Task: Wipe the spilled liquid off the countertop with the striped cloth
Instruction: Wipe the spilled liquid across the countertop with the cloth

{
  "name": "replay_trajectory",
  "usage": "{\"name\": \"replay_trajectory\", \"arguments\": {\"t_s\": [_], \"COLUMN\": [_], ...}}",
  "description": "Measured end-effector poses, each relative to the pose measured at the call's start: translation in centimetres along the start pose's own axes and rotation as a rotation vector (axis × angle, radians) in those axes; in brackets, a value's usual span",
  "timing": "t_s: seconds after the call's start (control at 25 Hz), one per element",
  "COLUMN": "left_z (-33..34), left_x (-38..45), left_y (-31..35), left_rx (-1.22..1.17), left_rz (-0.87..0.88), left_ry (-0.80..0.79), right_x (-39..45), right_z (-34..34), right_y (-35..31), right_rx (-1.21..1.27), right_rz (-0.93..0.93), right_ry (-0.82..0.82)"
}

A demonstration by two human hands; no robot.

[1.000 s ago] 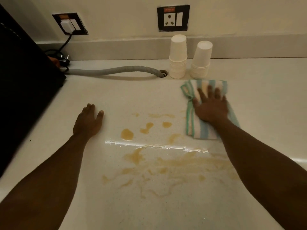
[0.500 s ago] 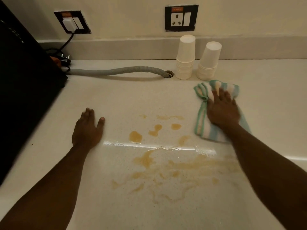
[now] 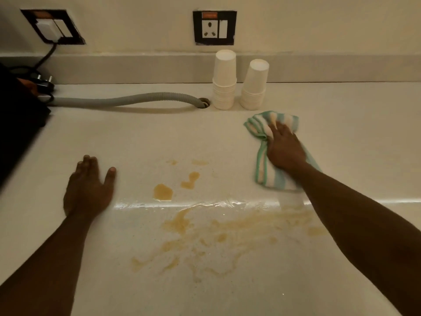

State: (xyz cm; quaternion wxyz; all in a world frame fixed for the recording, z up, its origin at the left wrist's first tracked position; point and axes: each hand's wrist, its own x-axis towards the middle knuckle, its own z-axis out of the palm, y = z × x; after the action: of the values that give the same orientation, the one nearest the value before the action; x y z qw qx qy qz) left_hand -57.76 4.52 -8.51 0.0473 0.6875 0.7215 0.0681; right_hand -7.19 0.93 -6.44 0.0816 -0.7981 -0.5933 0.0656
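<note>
Striped cloth (image 3: 267, 174) lies bunched on the tabletop (image 3: 141, 137), right of the spilled liquid (image 3: 205, 233); right hand (image 3: 284, 149) pressed flat on it, fingers extended, nothing gripped; left hand (image 3: 88, 190) flat on the tabletop, fingers spread, empty; two cup stacks (image 3: 224, 80) behind the cloth.

glossy wet countertop (image 3: 227, 137), soft terry striped cloth (image 3: 273, 176)
</note>
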Motion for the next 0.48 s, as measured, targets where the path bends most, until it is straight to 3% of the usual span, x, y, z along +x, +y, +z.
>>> {"name": "replay_trajectory", "arguments": {"t_s": [0.12,0.28,0.4,0.48], "left_z": [-0.2,-0.1,-0.6,-0.9], "left_x": [0.1,-0.1,-0.4,-0.2], "left_y": [0.3,0.1,-0.3,-1.4], "left_rx": [-0.008,-0.024,-0.036,-0.033], "left_rz": [-0.016,-0.039,-0.016,-0.055], "left_ry": [0.001,-0.029,-0.043,-0.012], "right_x": [1.2,-1.7,-2.9,-0.5], "right_z": [1.1,3.6,3.9,3.5], "right_y": [-6.7,-16.3,-15.4,-14.5], "right_rx": [0.05,0.03,-0.012,0.034], "right_rz": [-0.055,-0.399,-0.65,-0.565], "right_ry": [-0.031,-0.114,-0.142,-0.11]}}
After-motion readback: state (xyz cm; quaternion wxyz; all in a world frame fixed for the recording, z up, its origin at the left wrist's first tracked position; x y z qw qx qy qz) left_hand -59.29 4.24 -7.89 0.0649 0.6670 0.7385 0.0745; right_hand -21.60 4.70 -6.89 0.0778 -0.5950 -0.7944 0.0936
